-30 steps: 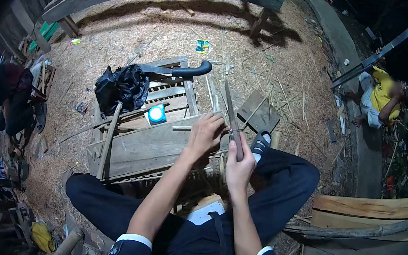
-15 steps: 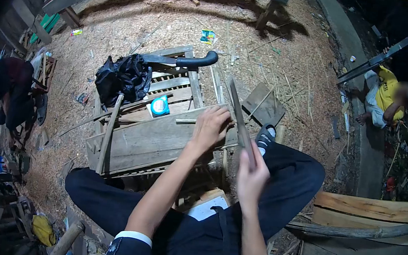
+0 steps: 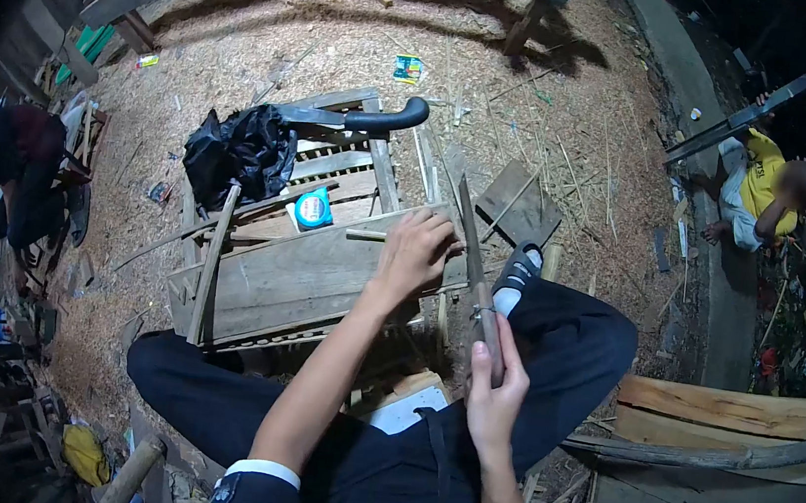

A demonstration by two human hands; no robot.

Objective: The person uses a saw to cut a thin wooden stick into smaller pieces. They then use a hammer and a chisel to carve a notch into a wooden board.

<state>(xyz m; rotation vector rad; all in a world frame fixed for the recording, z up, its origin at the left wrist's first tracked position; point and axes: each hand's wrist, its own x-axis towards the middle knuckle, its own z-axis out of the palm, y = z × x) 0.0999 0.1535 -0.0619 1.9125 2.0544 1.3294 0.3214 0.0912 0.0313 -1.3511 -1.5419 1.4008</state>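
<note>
Our right hand (image 3: 494,393) is clamped on the handle of a knife (image 3: 476,272), fingers wrapped round it, the blade pointing up and away from us, its tip just right of our left hand (image 3: 413,253). That left hand lies fingers-down on a thin stick (image 3: 365,235), pinning it against a plank (image 3: 306,275) that forms the top of a low slatted bench (image 3: 329,198); whether the fingers close fully round the stick we cannot tell. The two hands are apart, the right one nearer to us and lower, the knife between them.

Just left of the left hand, on the bench, stands a small round blue tin (image 3: 313,209). Farther left of it a long stick (image 3: 211,264) leans along the bench edge. Beyond the left hand, at the far side of the bench, lie a black bag (image 3: 241,149) and a machete (image 3: 358,119) with a dark curved handle. To the right of the knife blade our foot in a sandal (image 3: 517,270) rests on the ground, and past it lies a flat board (image 3: 520,205).

Sawdust (image 3: 348,37) covers the ground all about. Well right of the right hand a person in a yellow shirt (image 3: 767,184) sits at the edge; well left of the left hand another person (image 3: 21,158) crouches.
</note>
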